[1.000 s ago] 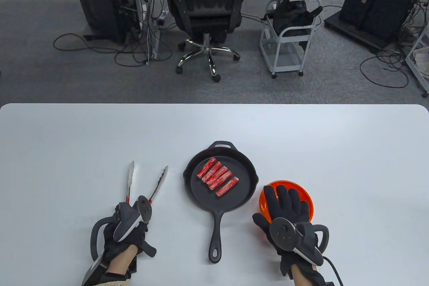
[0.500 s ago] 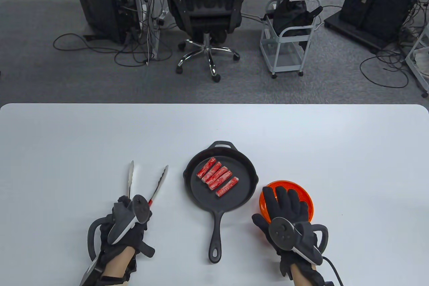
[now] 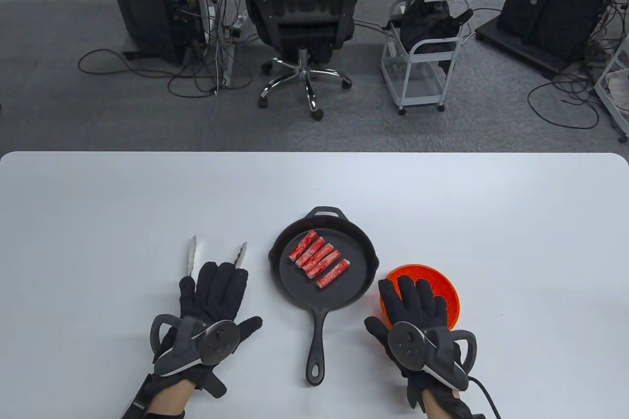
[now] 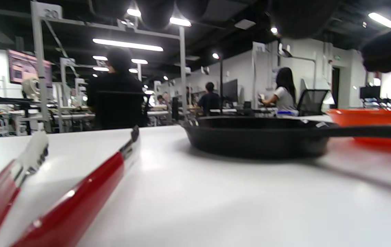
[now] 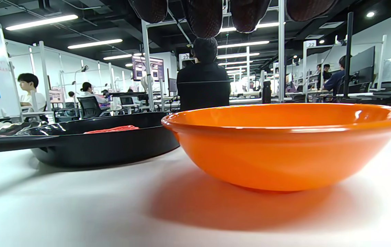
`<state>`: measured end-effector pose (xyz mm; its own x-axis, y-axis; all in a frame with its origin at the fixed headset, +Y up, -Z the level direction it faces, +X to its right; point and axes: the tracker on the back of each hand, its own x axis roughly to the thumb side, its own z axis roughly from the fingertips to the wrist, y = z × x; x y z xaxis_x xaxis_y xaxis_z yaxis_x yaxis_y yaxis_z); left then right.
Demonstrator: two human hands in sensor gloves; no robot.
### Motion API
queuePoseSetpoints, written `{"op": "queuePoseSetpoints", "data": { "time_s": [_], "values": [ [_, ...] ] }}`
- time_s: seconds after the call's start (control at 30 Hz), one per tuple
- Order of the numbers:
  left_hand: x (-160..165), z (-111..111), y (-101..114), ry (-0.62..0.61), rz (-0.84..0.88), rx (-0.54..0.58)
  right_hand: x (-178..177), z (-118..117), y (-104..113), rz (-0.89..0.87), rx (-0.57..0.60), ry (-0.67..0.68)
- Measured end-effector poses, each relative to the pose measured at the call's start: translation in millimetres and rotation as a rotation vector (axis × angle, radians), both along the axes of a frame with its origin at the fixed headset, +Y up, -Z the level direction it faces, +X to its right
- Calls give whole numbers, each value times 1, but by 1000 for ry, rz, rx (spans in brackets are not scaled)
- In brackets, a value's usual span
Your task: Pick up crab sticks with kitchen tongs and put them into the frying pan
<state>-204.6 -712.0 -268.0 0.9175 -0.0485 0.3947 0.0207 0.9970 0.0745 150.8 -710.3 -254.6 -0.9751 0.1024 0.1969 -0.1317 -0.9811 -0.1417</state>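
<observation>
Lying on the white bench [image 3: 98, 203]: black pan [image 3: 324, 262] holding five crab sticks [image 3: 319, 259] at centre. Sitting right of it, orange bowl [image 3: 444, 286] under the flat right hand [image 3: 417, 311], fingers straight, gripping nothing. Resting flat over the tongs [image 3: 191, 252] at left, the left hand [image 3: 211, 301], fingers spread, gripping nothing.

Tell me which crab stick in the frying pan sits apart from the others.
The crab stick nearest the orange bowl: it lies alone toward the frying pan handle side, while the other four lie packed side by side.
</observation>
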Motion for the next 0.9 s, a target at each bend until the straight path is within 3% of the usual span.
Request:
{"op": "queuePoseSetpoints", "data": {
  "time_s": [0.9],
  "values": [
    [4, 1, -2, -10, -1, 7, -2, 0, -1, 14, -32, 24]
  ]
}}
